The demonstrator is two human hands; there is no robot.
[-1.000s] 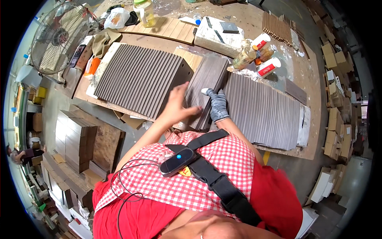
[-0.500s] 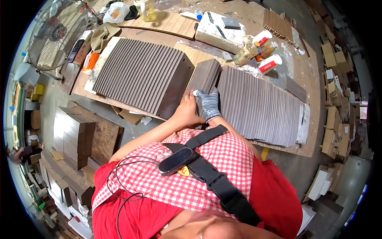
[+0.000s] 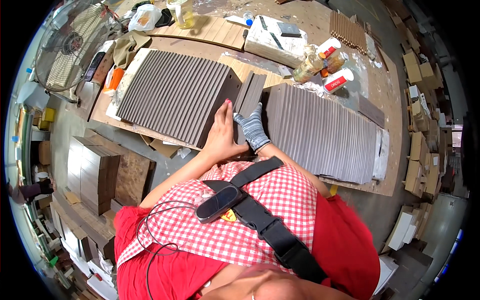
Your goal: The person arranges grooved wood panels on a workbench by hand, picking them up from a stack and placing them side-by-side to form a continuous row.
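Observation:
A few narrow grey-brown boards (image 3: 251, 92) stand on edge between two larger groups of the same kind. My right hand (image 3: 253, 131), in a grey knitted glove, is closed around their near part, thumb on the left and fingers on the right. My bare left hand (image 3: 222, 129) lies with straight fingers along the end face of the left stack (image 3: 175, 95), its thumb stretched toward the boards. That stack shows evenly spaced ridges on top. To the right, a long row of grey boards (image 3: 320, 132) stands packed on edge, apart from the held boards.
The worktable (image 3: 395, 155) carries two red-and-white tubes (image 3: 339, 81), bottles (image 3: 307, 67), a white block (image 3: 275, 42) and a yellowish jug (image 3: 182, 14) at the back. A fan (image 3: 72, 45) stands far left. Stacked boards (image 3: 92, 170) rise from the floor at left.
Both hands and the few boards have shifted left, toward the left stack. A dark gap has widened beside the right row. At the far left, another person's arm reaches further into view.

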